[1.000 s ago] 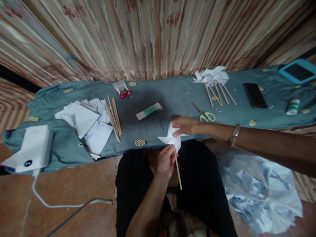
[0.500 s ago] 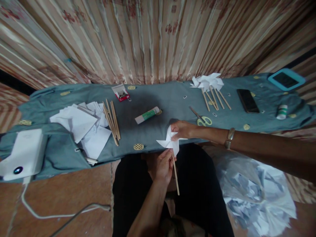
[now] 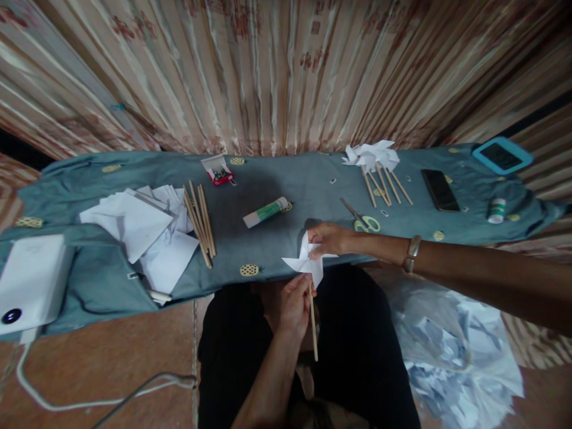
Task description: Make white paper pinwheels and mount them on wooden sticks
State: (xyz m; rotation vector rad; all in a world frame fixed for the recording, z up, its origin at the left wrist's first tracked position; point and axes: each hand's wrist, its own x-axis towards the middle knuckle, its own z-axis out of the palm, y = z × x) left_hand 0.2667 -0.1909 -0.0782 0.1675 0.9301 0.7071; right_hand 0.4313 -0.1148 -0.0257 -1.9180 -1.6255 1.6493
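A white paper pinwheel point(image 3: 306, 262) on a wooden stick point(image 3: 313, 325) hangs just over the near edge of the blue-grey cloth point(image 3: 286, 185). My left hand point(image 3: 295, 301) is closed round the top of the stick, under the paper. My right hand point(image 3: 328, 238) pinches the pinwheel's upper folds from the right; a bracelet point(image 3: 412, 254) sits on that wrist. Yellow-handled scissors point(image 3: 363, 219) lie just beyond my right hand. A green-and-white glue stick point(image 3: 267, 211) lies to the left on the cloth.
Loose white paper sheets point(image 3: 143, 229) and several wooden sticks point(image 3: 199, 223) lie at left, a red pin box point(image 3: 217, 170) behind them. Finished pinwheels point(image 3: 373, 158), a phone point(image 3: 440, 189), a tablet point(image 3: 502, 155) and a small bottle point(image 3: 496, 210) sit at right. A white device point(image 3: 31, 280) is far left; a bag of paper scraps point(image 3: 456, 351) lies on the floor.
Both hands keep their hold on the pinwheel, and the stick has swung closer to vertical. The camera has tilted, so the whole scene sits slightly lower and further left.
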